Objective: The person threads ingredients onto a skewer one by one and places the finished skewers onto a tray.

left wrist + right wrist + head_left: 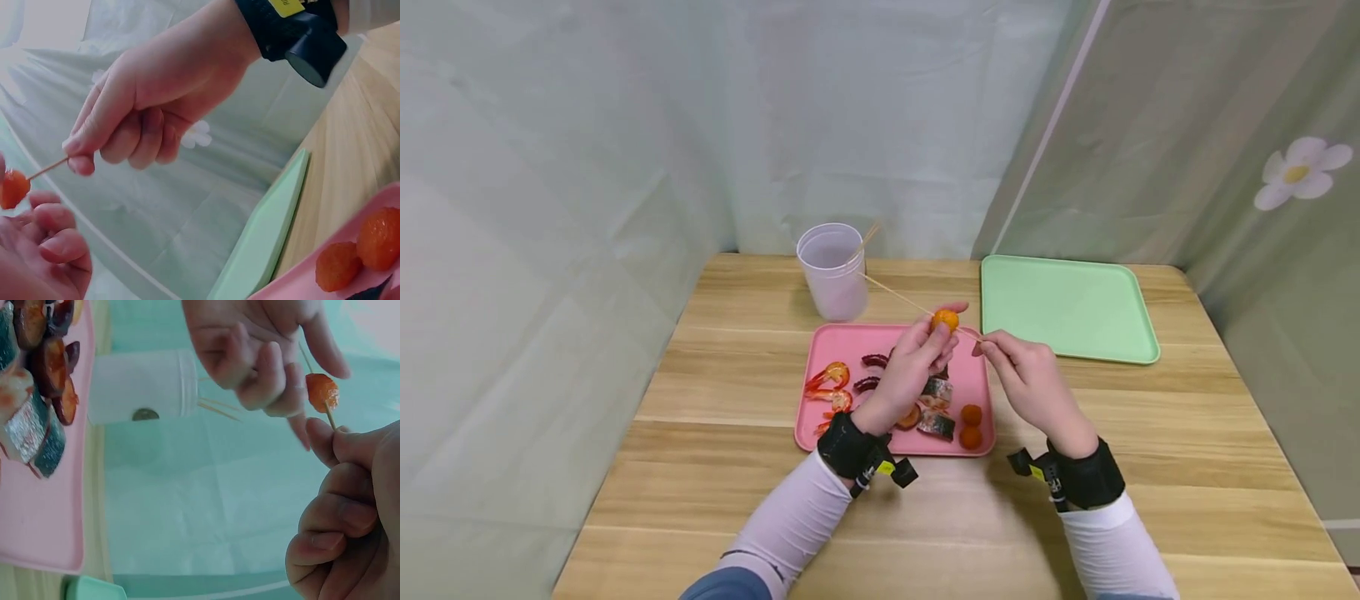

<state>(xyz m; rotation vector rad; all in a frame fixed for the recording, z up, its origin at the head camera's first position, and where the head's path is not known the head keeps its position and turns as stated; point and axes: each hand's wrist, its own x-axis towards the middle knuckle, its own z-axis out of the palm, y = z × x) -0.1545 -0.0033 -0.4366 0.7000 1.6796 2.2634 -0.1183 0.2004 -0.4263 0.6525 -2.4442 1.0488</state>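
Observation:
A glossy orange ball (945, 320) is threaded on a thin wooden skewer (895, 293), held up above the pink tray. My left hand (913, 367) pinches the ball between thumb and fingers, its other fingers loosely bent. From the right, my right hand (1033, 379) grips the skewer's near end between thumb and forefinger, close to the ball; its remaining fingers curl inward in the right wrist view. Below, the pink tray (977, 354) bears shrimp (831, 402), dark tentacle pieces (867, 384), silver-skinned fish pieces (936, 425) and two more orange balls (971, 437).
Behind the pink tray stands a translucent white cup (835, 287) with a few skewers (867, 237) leaning out of it. A pale green tray (1067, 308) lies at the back right of the wooden table (1195, 467). Hanging sheets (887, 125) enclose the back and sides.

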